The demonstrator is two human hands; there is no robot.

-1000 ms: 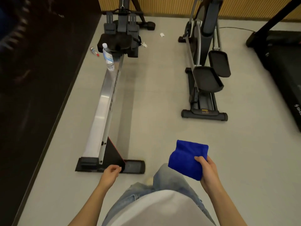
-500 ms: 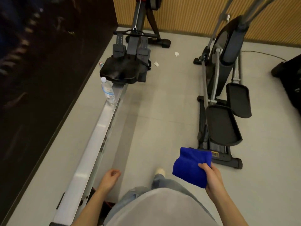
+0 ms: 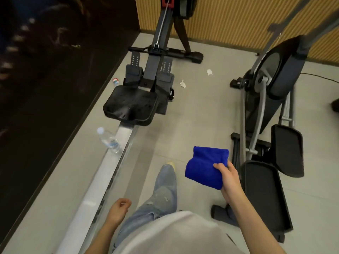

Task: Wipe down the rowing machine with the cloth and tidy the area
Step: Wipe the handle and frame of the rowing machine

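Observation:
The rowing machine stretches away on my left: a silver rail (image 3: 95, 187), a black seat (image 3: 131, 105), footrests and a handle further off. My right hand (image 3: 230, 177) grips a folded blue cloth (image 3: 206, 166), held in the air to the right of the rail. Beside the rail hangs my left hand (image 3: 119, 208), loosely curled and holding nothing. A clear plastic water bottle (image 3: 108, 139) stands on the rail just behind the seat.
An elliptical trainer (image 3: 269, 125) stands close on my right. Two crumpled white tissues (image 3: 182, 83) (image 3: 209, 72) lie on the floor near the footrests. A small bottle (image 3: 115, 81) lies by the dark wall (image 3: 45, 79) on the left.
I have walked forward along the rail toward the seat. The cloth stays in my right hand and my left hand stays empty.

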